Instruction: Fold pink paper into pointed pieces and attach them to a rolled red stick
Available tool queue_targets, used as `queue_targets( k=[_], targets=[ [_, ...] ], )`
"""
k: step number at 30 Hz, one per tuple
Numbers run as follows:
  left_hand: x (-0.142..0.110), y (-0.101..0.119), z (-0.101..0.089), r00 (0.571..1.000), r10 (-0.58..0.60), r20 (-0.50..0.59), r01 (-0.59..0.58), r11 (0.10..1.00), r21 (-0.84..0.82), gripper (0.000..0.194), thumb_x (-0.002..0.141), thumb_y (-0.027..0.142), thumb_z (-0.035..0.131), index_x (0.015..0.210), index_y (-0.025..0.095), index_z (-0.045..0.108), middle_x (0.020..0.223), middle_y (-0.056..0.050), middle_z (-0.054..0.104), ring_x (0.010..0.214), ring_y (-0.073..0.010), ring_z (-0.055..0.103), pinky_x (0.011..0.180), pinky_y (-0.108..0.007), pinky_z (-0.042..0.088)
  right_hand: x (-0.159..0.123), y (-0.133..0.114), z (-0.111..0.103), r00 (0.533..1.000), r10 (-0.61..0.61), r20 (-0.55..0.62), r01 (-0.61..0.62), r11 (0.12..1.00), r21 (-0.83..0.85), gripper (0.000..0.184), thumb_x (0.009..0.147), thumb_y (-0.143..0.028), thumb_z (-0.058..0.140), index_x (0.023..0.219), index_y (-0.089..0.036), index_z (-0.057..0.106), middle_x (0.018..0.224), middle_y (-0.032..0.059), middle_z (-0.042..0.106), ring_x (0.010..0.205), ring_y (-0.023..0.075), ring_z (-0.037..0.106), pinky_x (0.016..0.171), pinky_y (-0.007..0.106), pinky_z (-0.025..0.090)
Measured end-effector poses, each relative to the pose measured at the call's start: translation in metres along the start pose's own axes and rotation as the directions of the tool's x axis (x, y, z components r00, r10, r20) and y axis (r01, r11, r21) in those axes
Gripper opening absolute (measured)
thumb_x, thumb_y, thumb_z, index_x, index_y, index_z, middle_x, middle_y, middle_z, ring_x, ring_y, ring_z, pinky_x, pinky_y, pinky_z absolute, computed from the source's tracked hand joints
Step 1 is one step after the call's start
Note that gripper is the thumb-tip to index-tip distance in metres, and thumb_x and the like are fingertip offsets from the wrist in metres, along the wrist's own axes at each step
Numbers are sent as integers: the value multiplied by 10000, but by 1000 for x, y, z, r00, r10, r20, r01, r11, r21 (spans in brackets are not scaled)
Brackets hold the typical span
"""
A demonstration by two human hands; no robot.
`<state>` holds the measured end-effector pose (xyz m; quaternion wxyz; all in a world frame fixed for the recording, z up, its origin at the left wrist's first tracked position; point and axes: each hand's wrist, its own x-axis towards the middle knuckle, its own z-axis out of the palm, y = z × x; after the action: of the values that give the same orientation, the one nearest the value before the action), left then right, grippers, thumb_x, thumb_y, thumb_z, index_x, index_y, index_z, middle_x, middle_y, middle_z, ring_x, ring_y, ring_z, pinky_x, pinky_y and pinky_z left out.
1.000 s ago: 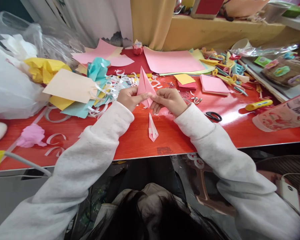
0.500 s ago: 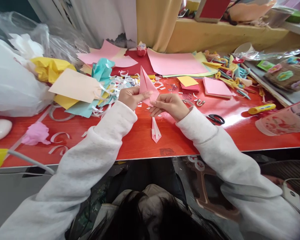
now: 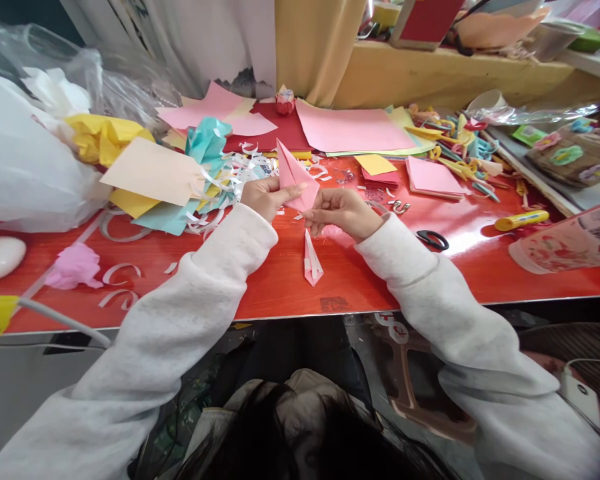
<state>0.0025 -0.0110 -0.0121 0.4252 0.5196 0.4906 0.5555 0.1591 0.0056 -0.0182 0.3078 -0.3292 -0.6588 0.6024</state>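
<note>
Back from the desk's (image 3: 363, 290) front edge, pinching paper (image 3: 297, 171) with left hand (image 3: 263, 199) and right hand (image 3: 344, 211); seems light, easily creased, best held by folds.

Glossy red table (image 3: 275, 293) with white glare (image 3: 463, 241), tan curtain (image 3: 307, 50) and yellowish ledge (image 3: 420, 79) behind.

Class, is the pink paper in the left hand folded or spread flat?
Folded: the pink paper shows a crease and tapers to a point.
</note>
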Motion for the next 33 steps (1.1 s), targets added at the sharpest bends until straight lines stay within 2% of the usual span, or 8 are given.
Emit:
queue_targets(
  k=[2, 6, 11, 14, 17, 23, 27, 33],
  targets=[
    [3, -5, 0, 1000, -2, 11, 2, 999, -52, 171, 593, 301, 712, 595, 138, 660, 575, 16, 589, 585, -98, 522, 605, -241, 429, 0, 0, 0, 1000, 10, -9, -10, 1000, 4, 344, 601, -348, 740, 619, -122, 482, 598, 33, 635, 486, 94, 609, 481, 211, 518],
    [12, -20, -2, 999, 7, 52, 0, 990, -142, 191, 582, 300, 720, 677, 141, 676, 650, -1, 632, 635, -113, 563, 634, -248, 458, 1, 2, 2, 999, 31, -38, -28, 996, 86, 364, 591, -347, 748, 710, -146, 468, 663, -2, 627, 630, 128, 664, 601, 247, 564],
    [15, -21, -2, 982, -54, 180, 53, 999, 6, 283, 591, 348, 714, 771, 134, 667, 703, -26, 648, 674, -139, 588, 612, -254, 466, 3, 7, -1, 986, -17, -165, 33, 995, 94, 332, 664, -398, 687, 698, -156, 462, 587, -16, 584, 600, 123, 660, 586, 232, 564],
    [14, -13, -5, 987, -47, 151, 37, 997, 68, 229, 600, 297, 717, 742, 142, 626, 664, -5, 626, 612, -106, 564, 552, -217, 451, 2, 3, -8, 990, 8, -140, -7, 1000, 9, 328, 660, -377, 697, 634, -145, 466, 534, -7, 553, 542, 126, 639, 516, 222, 546],
    [15, -7, -7, 996, -23, 91, 25, 1000, -18, 161, 644, 229, 679, 729, 157, 564, 609, 25, 587, 509, -76, 531, 485, -202, 446, 0, -3, -13, 989, -14, -145, 6, 999, -52, 295, 672, -335, 691, 605, -133, 487, 523, -25, 496, 510, 95, 596, 498, 218, 535],
    [10, -2, -6, 995, -51, 89, 62, 989, -134, 205, 637, 124, 660, 620, 156, 458, 590, 39, 570, 537, -93, 581, 547, -258, 527, 1, -2, -13, 979, -35, -200, 47, 997, 55, 262, 630, -275, 711, 796, -109, 593, 705, -4, 570, 627, 74, 570, 590, 240, 565],
    [5, 5, -4, 980, -129, 151, 146, 983, -109, 135, 622, 102, 675, 674, 148, 558, 586, 28, 580, 569, -120, 610, 601, -304, 551, 2, 0, -13, 972, -21, -234, 45, 994, 96, 282, 602, -237, 718, 844, -120, 632, 718, 7, 622, 626, 85, 589, 567, 220, 556],
    [-2, 11, -3, 966, -203, 163, 223, 968, -118, 174, 639, 97, 678, 805, 144, 699, 783, -30, 674, 718, -138, 658, 725, -307, 568, 0, 1, -15, 964, -14, -266, 50, 990, 131, 222, 620, -176, 676, 835, -121, 682, 747, 24, 657, 630, 88, 600, 580, 224, 557]
  ],
)
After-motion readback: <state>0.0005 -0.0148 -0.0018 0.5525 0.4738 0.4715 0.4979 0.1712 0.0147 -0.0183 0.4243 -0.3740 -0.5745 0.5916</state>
